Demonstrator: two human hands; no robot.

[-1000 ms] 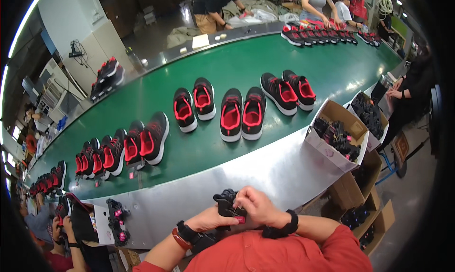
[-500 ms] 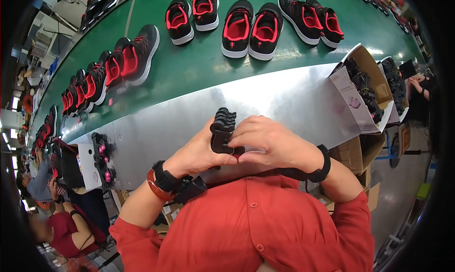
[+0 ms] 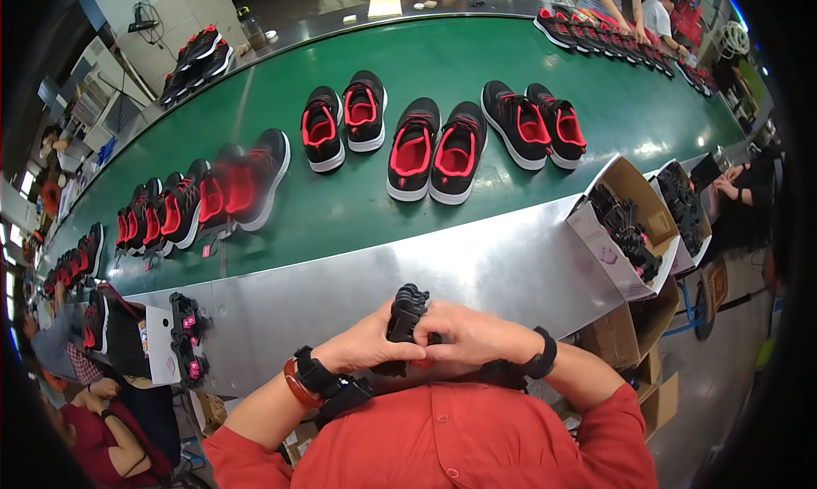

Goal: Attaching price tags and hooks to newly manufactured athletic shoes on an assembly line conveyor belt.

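Gripping the black plastic bundle (image 3: 407, 312) at the lower centre of the frame, the left hand (image 3: 362, 343) wraps its left side; the right hand (image 3: 466, 332), flatter half a second ago, now curls its fingers beside it. The long axis runs nearly upright, ridged end topmost. Fingers hide the lower part; whether the right grips anything, I cannot tell.

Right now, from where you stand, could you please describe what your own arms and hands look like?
Both the left hand and right hand are ungloved. Red sleeves end near the elbows, leaving the forearms uncovered. The left wrist carries a reddish-brown band and a black strap; the right wrist has a black wristband. I can make out no markings on them.
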